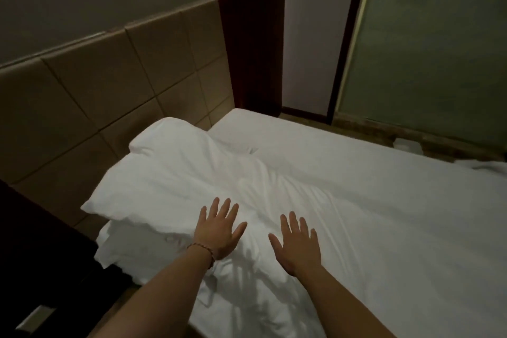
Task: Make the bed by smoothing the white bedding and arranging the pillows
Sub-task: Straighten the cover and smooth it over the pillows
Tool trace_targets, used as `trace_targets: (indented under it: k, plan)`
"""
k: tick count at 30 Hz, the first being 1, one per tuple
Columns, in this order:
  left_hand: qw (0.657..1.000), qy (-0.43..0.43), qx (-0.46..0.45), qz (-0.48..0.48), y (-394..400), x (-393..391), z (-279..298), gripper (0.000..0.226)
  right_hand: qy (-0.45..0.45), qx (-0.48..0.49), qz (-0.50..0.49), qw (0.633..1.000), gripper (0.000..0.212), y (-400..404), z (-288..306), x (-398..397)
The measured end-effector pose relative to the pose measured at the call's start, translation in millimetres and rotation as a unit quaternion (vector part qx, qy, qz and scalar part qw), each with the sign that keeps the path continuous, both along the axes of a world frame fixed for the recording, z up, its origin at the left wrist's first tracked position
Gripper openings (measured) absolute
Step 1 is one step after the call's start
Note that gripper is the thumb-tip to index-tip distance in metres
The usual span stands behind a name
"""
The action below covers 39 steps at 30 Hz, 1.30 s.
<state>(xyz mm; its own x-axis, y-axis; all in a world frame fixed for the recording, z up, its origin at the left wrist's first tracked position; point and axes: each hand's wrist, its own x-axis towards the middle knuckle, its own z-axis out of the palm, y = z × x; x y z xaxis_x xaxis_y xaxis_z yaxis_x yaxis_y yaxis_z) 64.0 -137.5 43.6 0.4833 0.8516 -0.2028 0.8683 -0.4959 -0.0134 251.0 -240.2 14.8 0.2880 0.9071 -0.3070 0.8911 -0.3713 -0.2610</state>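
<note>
The white bedding [356, 200] covers the bed from the padded headboard out to the right edge of the view, where it is cut off. It lies fairly flat on the far and right side, and is creased and bunched on the near left, where folds spill over the bed's edge. A white pillow [153, 173] lies at the head of the bed against the tan panelled headboard [90, 90], its near left corner jutting out past the mattress edge. A second layer of white cloth shows under that corner; whether it is another pillow or bunched bedding is hard to make out in the dim light.

The left hand [216, 230] lies flat with fingers spread on the rumpled cloth at the pillow's near edge, gripping nothing. A thin bracelet [204, 251] circles its wrist. The right hand [297, 244] is just beside it, also flat and splayed on the bedding, holding nothing. Both forearms run off the bottom of the frame.

Left of the bed a dark piece of furniture [35, 255] is mostly lost in shadow. Behind the far corner hangs a dark red curtain [247, 35], and to its right stands a frosted glass panel [439, 49]. Something small and pale [408, 145] on the floor beyond the bed is too blurred to identify.
</note>
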Motion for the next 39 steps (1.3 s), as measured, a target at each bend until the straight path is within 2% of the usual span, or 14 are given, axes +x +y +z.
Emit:
trace_targets:
  k: [3,6,8,11,14,17,22,25,27,29,32,36,39]
  plan:
    - [1.000,0.001,-0.023,-0.013,6.7,-3.2,-30.1,0.099,-0.004,-0.012,-0.032,0.999,0.130,-10.2,-36.1,-7.5]
    - [0.998,0.034,-0.042,-0.020,16.0,-17.6,-50.0,0.090,-0.015,-0.034,-0.042,0.998,0.133,-19.7,-61.2,-23.0]
    - [0.996,0.058,-0.055,-0.030,28.1,-32.0,-60.9,0.093,-0.015,-0.040,-0.056,0.998,0.123,-18.6,-70.0,-36.8]
    - [0.993,0.091,-0.061,-0.053,52.8,-56.6,-75.2,0.103,-0.017,-0.020,-0.062,0.998,0.089,-3.2,-88.5,-62.0]
    - [0.991,0.104,-0.032,-0.079,85.2,-88.3,-101.7,0.099,-0.015,-0.002,-0.075,0.997,0.083,21.3,-108.9,-95.8]
    - [0.988,0.076,-0.018,-0.137,114.5,-117.4,-137.3,0.084,-0.010,0.005,-0.098,0.995,0.083,43.6,-124.6,-130.9]
    - [0.972,-0.007,0.085,-0.219,154.5,-135.0,-175.5,0.052,-0.059,0.040,-0.148,0.986,0.085,73.4,-171.2,-155.9]
    - [0.972,-0.046,0.099,-0.210,167.6,-134.7,-191.1,0.051,-0.075,0.054,-0.189,0.978,0.083,91.9,-185.1,-162.2]
    - [0.972,-0.071,0.080,-0.209,174.9,-136.6,-198.2,0.063,-0.097,0.069,-0.198,0.973,0.070,100.1,-189.2,-165.0]
    - [0.970,-0.081,0.075,-0.217,181.9,-143.9,-197.1,0.063,-0.117,0.087,-0.199,0.969,0.061,102.9,-187.6,-168.0]
    - [0.964,-0.099,0.078,-0.234,190.6,-161.1,-177.6,0.052,-0.111,0.118,-0.195,0.967,0.067,104.3,-169.0,-178.7]
    - [0.966,-0.106,0.091,-0.220,209.2,-190.8,-145.5,0.053,-0.126,0.205,-0.205,0.949,0.070,114.9,-125.8,-212.7]
    - [0.961,-0.088,0.111,-0.237,218.7,-219.5,-130.5,0.057,-0.153,0.224,-0.191,0.943,0.073,113.8,-110.3,-243.1]
